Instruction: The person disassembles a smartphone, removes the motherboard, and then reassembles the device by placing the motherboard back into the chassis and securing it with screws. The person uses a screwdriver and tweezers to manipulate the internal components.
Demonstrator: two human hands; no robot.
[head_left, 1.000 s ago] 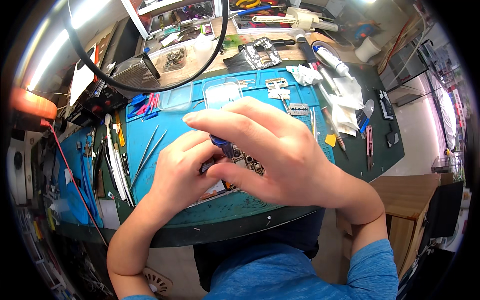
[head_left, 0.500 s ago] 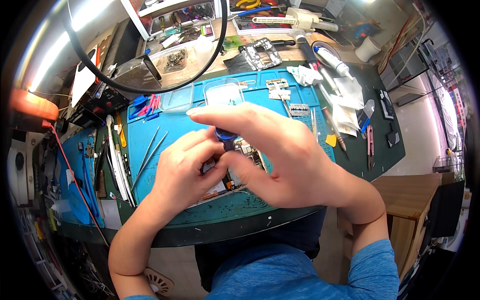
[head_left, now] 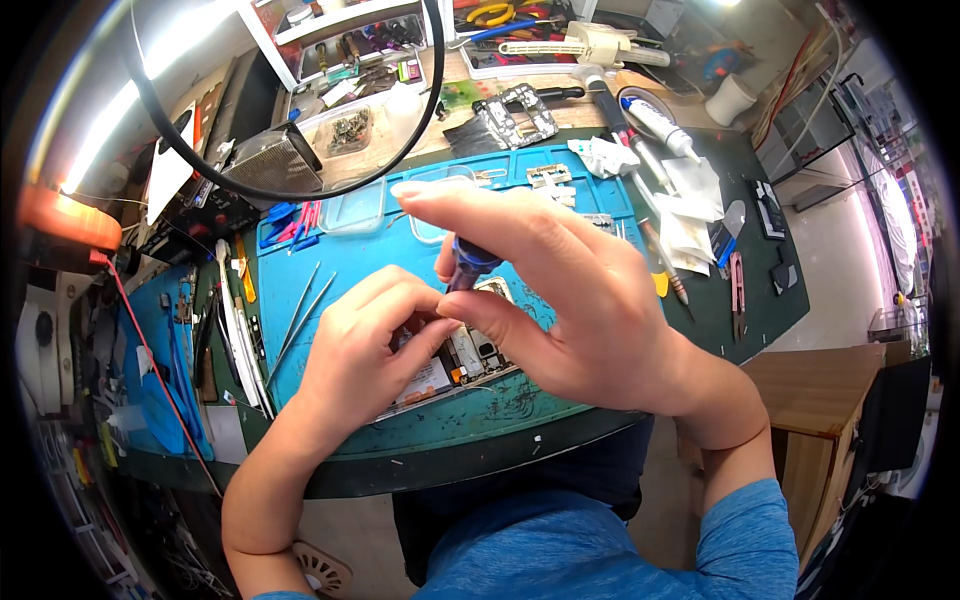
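Observation:
An opened phone (head_left: 488,346), its inner boards and battery exposed, lies on the blue work mat (head_left: 330,262) in front of me. My right hand (head_left: 590,320) grips a dark blue screwdriver (head_left: 472,262) between thumb and fingers, held upright over the phone. The screwdriver's tip is hidden behind my fingers. Over the phone's left part, my left hand (head_left: 362,335) is curled, thumb and forefinger drawn together close to the screwdriver. Whatever those fingers pinch cannot be made out.
Two tweezers (head_left: 298,325) lie left of my left hand. Clear plastic boxes (head_left: 354,208) and small metal parts (head_left: 549,176) sit toward the mat's far side. White crumpled tissue (head_left: 690,215) and pliers (head_left: 737,295) are at right. A black ring (head_left: 290,192) hangs across the upper left.
My right hand and the screwdriver have shifted slightly right, away from my left hand. More of the phone's boards shows between my hands.

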